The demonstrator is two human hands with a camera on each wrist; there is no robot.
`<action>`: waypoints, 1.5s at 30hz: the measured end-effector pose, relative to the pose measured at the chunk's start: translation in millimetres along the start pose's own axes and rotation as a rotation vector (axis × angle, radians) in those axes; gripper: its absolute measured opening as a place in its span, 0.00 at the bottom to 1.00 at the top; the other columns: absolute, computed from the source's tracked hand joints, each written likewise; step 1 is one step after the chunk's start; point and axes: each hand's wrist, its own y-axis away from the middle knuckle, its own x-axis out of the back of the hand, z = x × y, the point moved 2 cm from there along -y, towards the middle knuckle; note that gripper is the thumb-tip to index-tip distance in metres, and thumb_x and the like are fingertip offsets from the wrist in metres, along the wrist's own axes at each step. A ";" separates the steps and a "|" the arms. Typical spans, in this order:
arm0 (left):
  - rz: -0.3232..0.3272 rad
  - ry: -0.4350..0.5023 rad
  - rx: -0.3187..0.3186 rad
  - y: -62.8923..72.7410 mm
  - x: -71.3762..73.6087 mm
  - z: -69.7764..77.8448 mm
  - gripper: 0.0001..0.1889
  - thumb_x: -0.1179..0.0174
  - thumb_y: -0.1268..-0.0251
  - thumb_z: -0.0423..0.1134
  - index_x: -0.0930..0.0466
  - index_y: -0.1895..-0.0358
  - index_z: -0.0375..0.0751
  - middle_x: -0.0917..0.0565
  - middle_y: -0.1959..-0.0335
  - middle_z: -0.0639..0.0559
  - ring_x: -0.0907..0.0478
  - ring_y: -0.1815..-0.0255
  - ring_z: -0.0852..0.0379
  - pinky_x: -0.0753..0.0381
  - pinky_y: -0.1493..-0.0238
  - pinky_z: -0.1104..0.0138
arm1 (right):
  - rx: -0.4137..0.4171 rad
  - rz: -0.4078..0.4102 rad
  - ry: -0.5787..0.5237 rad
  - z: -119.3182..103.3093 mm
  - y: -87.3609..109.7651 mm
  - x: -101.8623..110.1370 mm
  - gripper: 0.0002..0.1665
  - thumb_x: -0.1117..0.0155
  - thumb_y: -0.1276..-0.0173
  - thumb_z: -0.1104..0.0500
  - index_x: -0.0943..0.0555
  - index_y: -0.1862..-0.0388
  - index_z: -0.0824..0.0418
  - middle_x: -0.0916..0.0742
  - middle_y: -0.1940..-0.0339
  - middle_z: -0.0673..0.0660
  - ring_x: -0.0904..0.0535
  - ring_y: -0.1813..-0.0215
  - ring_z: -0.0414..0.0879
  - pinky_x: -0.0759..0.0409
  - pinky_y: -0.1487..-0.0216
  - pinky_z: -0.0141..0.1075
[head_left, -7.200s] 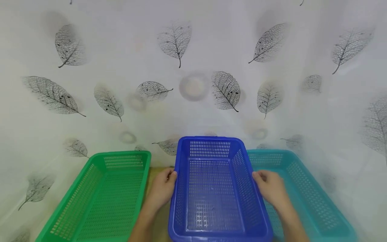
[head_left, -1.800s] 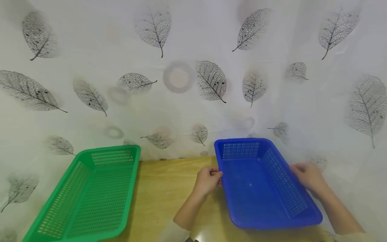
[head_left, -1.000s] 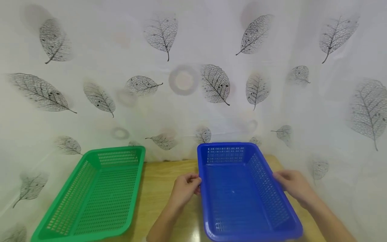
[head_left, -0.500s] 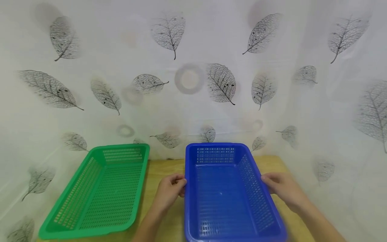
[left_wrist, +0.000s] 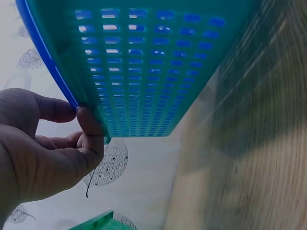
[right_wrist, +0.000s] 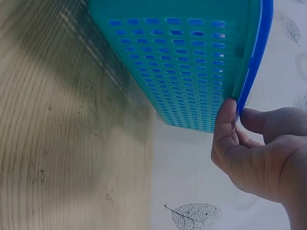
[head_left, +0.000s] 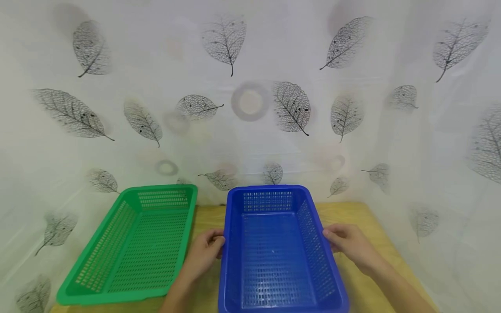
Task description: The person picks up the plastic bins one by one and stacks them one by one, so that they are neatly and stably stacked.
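A blue plastic basket (head_left: 275, 256) sits mid-table in the head view, nested in a teal basket (right_wrist: 172, 67) whose perforated outer walls show beneath the blue rim in both wrist views. My left hand (head_left: 203, 254) pinches the stack's left rim; in the left wrist view the thumb lies on the blue edge and a curled finger sits under the teal one. On the opposite side my right hand (head_left: 352, 245) pinches the right rim in the same way. Whether the stack's base touches the table cannot be told.
A green basket (head_left: 189, 226) stands left of the stack, close to my left forearm. Wooden tabletop (head_left: 348, 213) shows at the right, up to its edge. Behind hangs a pale leaf-patterned curtain (head_left: 250, 152).
Earlier the teal basket lay at the right with the blue one held partly over it. Since then the stack, held by both hands, has shifted left to the middle, nearer the green basket.
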 end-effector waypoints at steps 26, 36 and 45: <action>0.053 -0.314 -0.091 1.5 7.7 -14.5 0.12 0.42 0.24 0.29 0.16 0.45 0.28 0.13 0.60 0.47 0.18 0.60 0.56 0.16 0.63 0.69 | -0.032 -0.040 0.018 14.1 -4.4 -20.5 0.18 0.41 0.18 0.64 0.21 0.43 0.82 0.10 0.59 0.65 0.12 0.61 0.52 0.09 0.58 0.40; 0.038 -0.263 -0.062 2.1 14.2 -12.4 0.14 0.43 0.24 0.29 0.18 0.42 0.24 0.13 0.61 0.44 0.16 0.64 0.54 0.13 0.66 0.67 | -0.015 -0.002 0.059 9.6 -7.6 -18.8 0.18 0.39 0.20 0.65 0.20 0.43 0.81 0.10 0.56 0.66 0.10 0.60 0.52 0.08 0.57 0.40; 0.026 -0.169 0.034 15.0 54.9 5.7 0.16 0.44 0.20 0.29 0.23 0.35 0.26 0.17 0.56 0.42 0.16 0.60 0.50 0.10 0.59 0.65 | -0.042 0.128 0.133 -5.0 -7.0 -11.5 0.19 0.36 0.21 0.63 0.20 0.42 0.80 0.11 0.56 0.67 0.10 0.60 0.55 0.09 0.56 0.38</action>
